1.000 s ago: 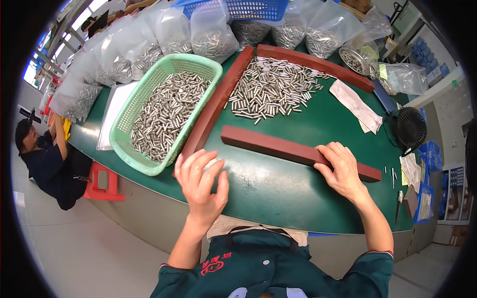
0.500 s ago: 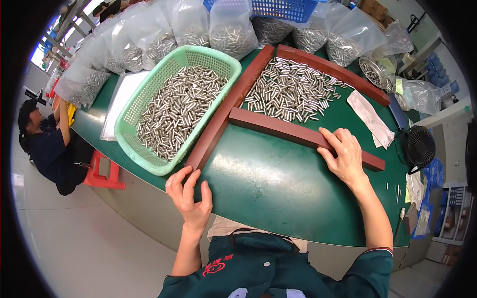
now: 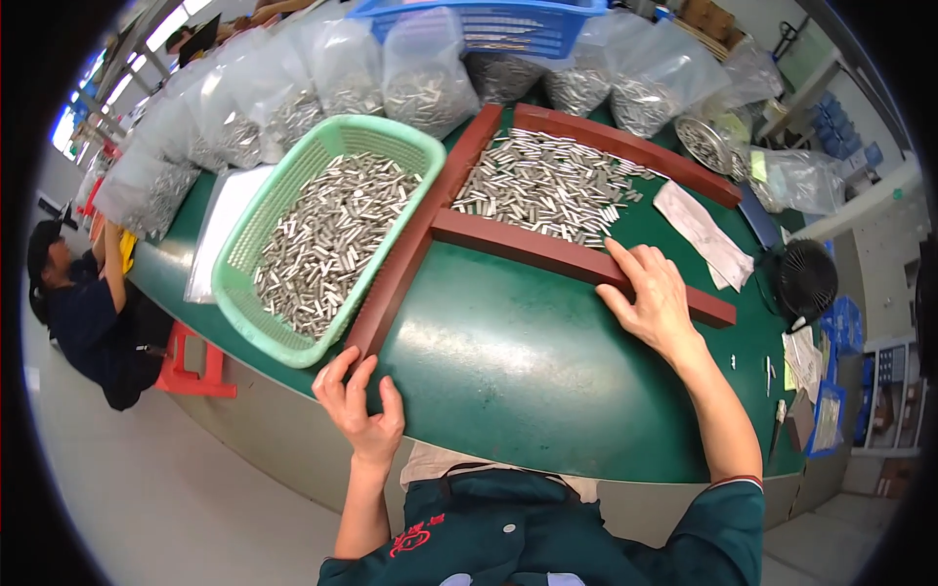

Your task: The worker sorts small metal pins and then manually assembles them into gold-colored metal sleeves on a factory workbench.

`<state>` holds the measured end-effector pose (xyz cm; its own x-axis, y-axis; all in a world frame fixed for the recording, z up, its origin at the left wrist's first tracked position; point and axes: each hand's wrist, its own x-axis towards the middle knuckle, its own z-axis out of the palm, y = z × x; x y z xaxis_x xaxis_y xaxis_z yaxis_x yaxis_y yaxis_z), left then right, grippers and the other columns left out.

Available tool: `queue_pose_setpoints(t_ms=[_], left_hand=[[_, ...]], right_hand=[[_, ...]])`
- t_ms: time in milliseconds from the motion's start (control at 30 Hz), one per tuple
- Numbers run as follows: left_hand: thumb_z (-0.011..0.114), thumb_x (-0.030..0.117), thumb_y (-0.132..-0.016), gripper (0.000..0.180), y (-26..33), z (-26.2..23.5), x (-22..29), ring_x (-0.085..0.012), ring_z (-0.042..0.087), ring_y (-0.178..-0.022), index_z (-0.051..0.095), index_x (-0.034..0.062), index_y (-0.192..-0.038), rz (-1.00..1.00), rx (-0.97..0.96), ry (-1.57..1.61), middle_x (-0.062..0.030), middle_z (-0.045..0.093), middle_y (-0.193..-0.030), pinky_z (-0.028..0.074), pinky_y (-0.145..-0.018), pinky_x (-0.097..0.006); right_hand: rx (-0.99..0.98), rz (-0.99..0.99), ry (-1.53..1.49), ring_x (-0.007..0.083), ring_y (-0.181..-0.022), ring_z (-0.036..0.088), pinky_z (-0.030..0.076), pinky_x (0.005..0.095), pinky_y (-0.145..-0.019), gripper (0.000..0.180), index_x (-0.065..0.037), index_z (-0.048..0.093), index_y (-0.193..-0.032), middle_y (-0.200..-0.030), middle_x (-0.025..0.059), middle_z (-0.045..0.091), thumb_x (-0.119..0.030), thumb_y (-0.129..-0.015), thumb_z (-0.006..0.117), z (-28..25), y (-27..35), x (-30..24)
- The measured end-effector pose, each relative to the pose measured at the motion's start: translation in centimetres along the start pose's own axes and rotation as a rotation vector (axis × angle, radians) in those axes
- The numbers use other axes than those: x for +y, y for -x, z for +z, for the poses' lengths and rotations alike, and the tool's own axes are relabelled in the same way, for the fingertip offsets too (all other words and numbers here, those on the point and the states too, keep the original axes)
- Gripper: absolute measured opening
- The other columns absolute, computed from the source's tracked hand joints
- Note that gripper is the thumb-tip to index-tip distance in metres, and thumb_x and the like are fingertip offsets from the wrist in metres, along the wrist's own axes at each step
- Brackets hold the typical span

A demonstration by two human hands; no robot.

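My right hand (image 3: pixel 650 301) lies across a reddish-brown bar (image 3: pixel 547 250), the thumb on its near side and the index finger reaching over its far edge. Just beyond that fingertip, a pile of short metal pins (image 3: pixel 547 186) lies on the green tabletop, bordered by bars. At the table's near edge my left hand (image 3: pixel 362 410) has its fingers apart, the tips at the near end of a long reddish-brown bar (image 3: pixel 405 273). Left of this bar stands a light green perforated basket (image 3: pixel 230 269) full of similar metal pins (image 3: pixel 337 239).
Clear plastic bags of pins (image 3: pixel 425 88) line the far side, near a blue crate (image 3: pixel 528 37). Beyond the right bar end lie a pale cloth (image 3: pixel 699 230) and a black fan (image 3: pixel 807 278). A person (image 3: pixel 83 322) sits by a red stool (image 3: pixel 191 361) at left.
The whole view has shifted, with the table contents appearing farther left. Both hands stay at the same bars; the right index finger now reaches slightly farther over its bar.
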<state>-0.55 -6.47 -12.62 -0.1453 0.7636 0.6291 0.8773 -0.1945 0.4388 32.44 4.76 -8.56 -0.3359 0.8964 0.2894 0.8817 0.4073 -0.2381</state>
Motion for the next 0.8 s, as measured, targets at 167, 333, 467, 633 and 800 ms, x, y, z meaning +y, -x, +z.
queue_pose_setpoints(t_ms=[167,333,467,633,800], left_hand=[[0.062,0.000,-0.066,0.035,-3.3,-3.8,1.7,-0.0339,0.048,-0.105,0.060,0.0007,-0.101,0.259,-0.001,-0.017,-0.0165,0.054,-0.112,0.035,-0.094,-0.046],[0.063,0.004,-0.071,0.032,-14.8,-6.3,9.2,-0.0318,0.052,-0.101,0.058,-0.0015,-0.103,0.628,-0.331,-0.237,-0.0146,0.057,-0.106,0.034,-0.093,-0.041],[0.061,0.020,-0.080,0.026,-22.3,5.1,7.4,-0.0336,0.052,-0.094,0.057,-0.0010,-0.095,0.807,-0.315,-0.157,-0.0134,0.058,-0.095,0.038,-0.087,-0.039],[0.057,0.038,-0.082,0.037,-27.0,14.8,4.8,-0.0335,0.057,-0.094,0.062,0.0029,-0.093,0.659,-0.469,-0.557,-0.0160,0.063,-0.096,0.043,-0.079,-0.048],[0.057,0.049,-0.078,0.051,-27.4,19.2,4.8,-0.0356,0.060,-0.098,0.062,0.0027,-0.100,0.391,-0.742,-0.692,-0.0216,0.064,-0.101,0.047,-0.081,-0.048]], right_hand=[[0.266,0.125,-0.044,0.0299,-0.089,0.056,0.044,0.0386,-0.078,0.032,-0.001,0.060,-0.105,-0.095,0.0135,0.059,-0.020,-0.079,0.063,-4.1,2.8,2.8],[0.340,0.578,-0.185,0.0145,-0.068,0.060,0.046,0.0274,-0.064,0.018,0.001,0.065,-0.091,-0.078,0.0085,0.065,-0.014,-0.081,0.062,-9.8,10.0,8.6],[0.128,0.733,-0.152,0.0175,-0.062,0.062,0.048,0.0295,-0.061,0.020,0.000,0.066,-0.083,-0.070,0.0101,0.065,-0.018,-0.076,0.065,-8.8,14.6,8.5],[0.038,0.697,0.125,0.0304,-0.071,0.061,0.048,0.0408,-0.065,0.021,-0.001,0.064,-0.081,-0.080,0.0123,0.061,-0.020,-0.073,0.067,-6.2,14.3,6.2],[0.126,0.652,0.033,0.0318,-0.069,0.061,0.049,0.0418,-0.063,0.005,-0.003,0.062,-0.073,-0.072,0.0126,0.060,-0.008,-0.073,0.061,-5.9,15.4,6.8]])
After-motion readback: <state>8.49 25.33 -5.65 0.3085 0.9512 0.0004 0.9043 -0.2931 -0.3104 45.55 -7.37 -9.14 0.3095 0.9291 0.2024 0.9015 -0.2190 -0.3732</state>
